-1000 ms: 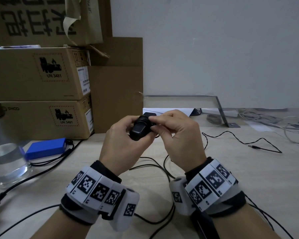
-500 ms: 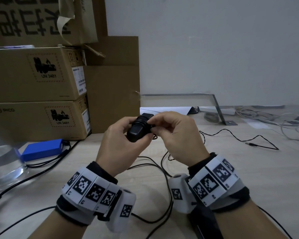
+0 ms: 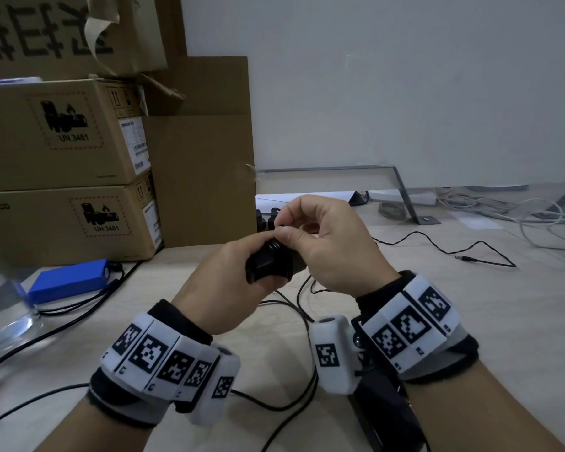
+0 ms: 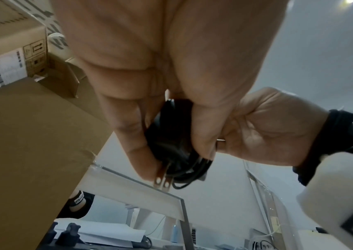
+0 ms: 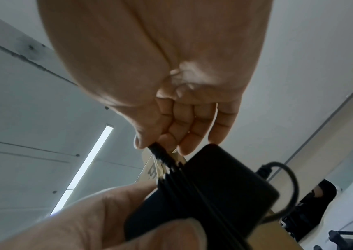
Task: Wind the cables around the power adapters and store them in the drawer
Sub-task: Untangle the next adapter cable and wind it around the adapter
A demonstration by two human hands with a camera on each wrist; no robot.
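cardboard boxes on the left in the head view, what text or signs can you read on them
"UN 3481": hazard label on the upper box.
"UN 3481": hazard label on the lower box.
Large black characters on the top box: cut off, unreadable.
White barcode stickers: too small.
Left-edge logo on the lower box: too faint.

A pale wood-grain table (image 3: pixel 470 337) fills the lower frame. At the left edge stands a clear glass jar (image 3: pixel 0 308), with a blue flat pack (image 3: pixel 69 282) just right of it. Stacked cardboard boxes (image 3: pixel 62 177) sit at upper left. Black cables (image 3: pixel 284 396) loop across the centre; another black cable with a barrel plug (image 3: pixel 467 257) lies at right. White cables (image 3: pixel 535 220) pile at far right beside a grey metal bracket (image 3: pixel 402 190).
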